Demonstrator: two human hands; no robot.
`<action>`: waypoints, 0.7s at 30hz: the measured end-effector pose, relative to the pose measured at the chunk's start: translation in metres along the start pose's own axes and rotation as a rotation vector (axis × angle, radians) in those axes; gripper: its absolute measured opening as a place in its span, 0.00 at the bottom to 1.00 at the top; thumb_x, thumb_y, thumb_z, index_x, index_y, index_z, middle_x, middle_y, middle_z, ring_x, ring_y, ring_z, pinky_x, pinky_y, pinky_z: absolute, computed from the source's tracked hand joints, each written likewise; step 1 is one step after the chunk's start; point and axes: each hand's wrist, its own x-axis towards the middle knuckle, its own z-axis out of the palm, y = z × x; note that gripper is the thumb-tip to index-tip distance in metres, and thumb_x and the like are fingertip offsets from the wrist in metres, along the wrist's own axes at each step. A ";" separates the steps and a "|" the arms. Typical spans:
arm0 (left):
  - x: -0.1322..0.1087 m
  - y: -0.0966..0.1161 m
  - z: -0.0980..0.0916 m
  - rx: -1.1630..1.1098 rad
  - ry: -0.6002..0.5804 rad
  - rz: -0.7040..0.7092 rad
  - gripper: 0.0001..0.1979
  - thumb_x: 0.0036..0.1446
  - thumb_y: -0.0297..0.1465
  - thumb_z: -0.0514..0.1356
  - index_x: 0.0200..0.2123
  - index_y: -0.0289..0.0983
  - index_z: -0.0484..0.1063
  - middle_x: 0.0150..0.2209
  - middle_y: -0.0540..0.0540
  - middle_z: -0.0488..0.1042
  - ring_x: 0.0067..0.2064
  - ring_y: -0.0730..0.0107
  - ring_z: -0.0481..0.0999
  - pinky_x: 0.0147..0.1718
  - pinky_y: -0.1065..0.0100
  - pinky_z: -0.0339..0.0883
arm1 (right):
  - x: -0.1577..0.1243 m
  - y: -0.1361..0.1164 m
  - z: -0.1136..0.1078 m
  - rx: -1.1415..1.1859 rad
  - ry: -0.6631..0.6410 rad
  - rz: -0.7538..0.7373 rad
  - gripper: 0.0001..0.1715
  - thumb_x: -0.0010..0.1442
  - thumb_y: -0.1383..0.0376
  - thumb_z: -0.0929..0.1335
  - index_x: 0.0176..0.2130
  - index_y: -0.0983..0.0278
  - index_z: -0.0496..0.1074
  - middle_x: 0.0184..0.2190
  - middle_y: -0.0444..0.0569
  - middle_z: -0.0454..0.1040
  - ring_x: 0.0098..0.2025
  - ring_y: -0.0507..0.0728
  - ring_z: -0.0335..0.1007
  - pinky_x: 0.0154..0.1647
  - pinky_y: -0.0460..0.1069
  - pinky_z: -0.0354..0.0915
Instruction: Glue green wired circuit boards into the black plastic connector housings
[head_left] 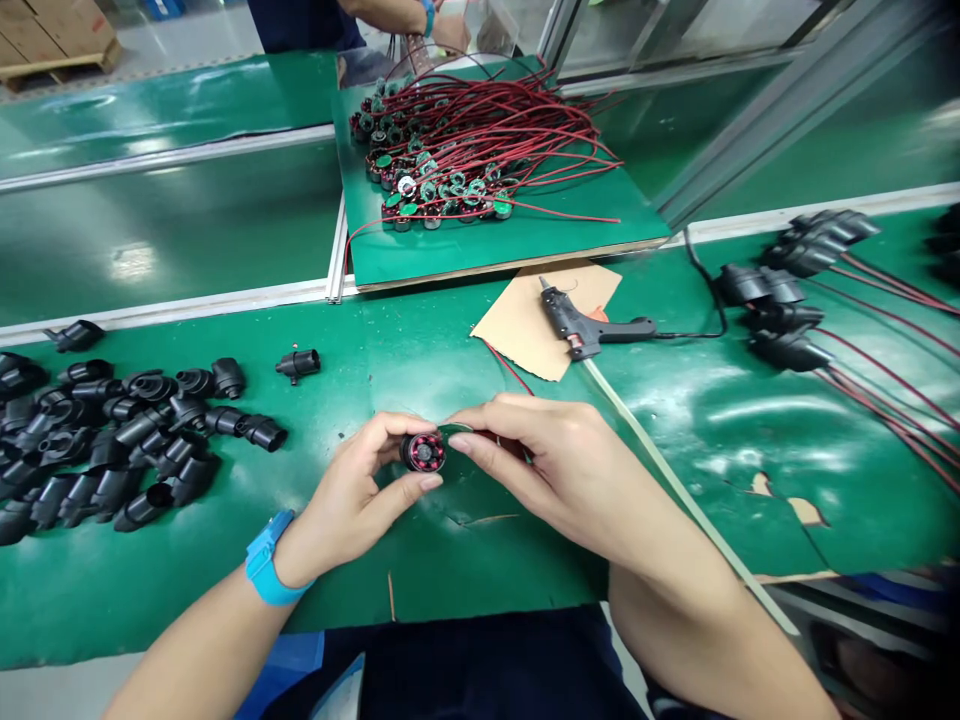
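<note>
The short black cylindrical part with pinkish-red windings [425, 453] sits above the glossy green tabletop [480, 565], wound face toward the wearer and slightly right, its short axis running back leftward. The left hand [358, 490], angled up from lower left, grips its rim between thumb and fingers; the right hand [551, 455], knuckles up, pointing left, pinches a thin green piece [454, 429] beside it.
</note>
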 end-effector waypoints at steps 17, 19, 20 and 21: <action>0.012 -0.009 -0.013 0.256 0.091 0.090 0.16 0.65 0.33 0.64 0.55 0.43 0.68 0.59 0.40 0.77 0.67 0.53 0.69 0.66 0.47 0.60 | -0.006 0.008 -0.007 -0.119 0.020 -0.015 0.14 0.66 0.65 0.72 0.52 0.59 0.77 0.37 0.45 0.81 0.33 0.53 0.78 0.33 0.46 0.69; 0.019 -0.015 -0.015 0.485 0.001 0.087 0.15 0.66 0.33 0.63 0.55 0.42 0.68 0.59 0.41 0.78 0.71 0.52 0.64 0.70 0.39 0.48 | -0.004 0.014 -0.005 -0.135 -0.025 0.008 0.18 0.65 0.66 0.72 0.54 0.59 0.76 0.37 0.45 0.81 0.34 0.54 0.78 0.35 0.47 0.71; 0.021 -0.018 -0.016 0.574 -0.033 0.083 0.15 0.67 0.33 0.61 0.56 0.42 0.67 0.59 0.41 0.77 0.71 0.52 0.62 0.70 0.38 0.45 | -0.002 0.016 -0.003 -0.129 -0.058 0.032 0.18 0.65 0.66 0.73 0.54 0.59 0.76 0.36 0.45 0.81 0.34 0.54 0.78 0.35 0.47 0.71; 0.023 -0.020 -0.016 0.632 -0.046 0.079 0.16 0.69 0.34 0.60 0.57 0.42 0.66 0.60 0.41 0.76 0.72 0.52 0.62 0.70 0.37 0.44 | 0.000 0.018 -0.002 -0.102 -0.084 0.062 0.19 0.64 0.66 0.73 0.55 0.60 0.75 0.36 0.45 0.81 0.34 0.54 0.78 0.35 0.47 0.71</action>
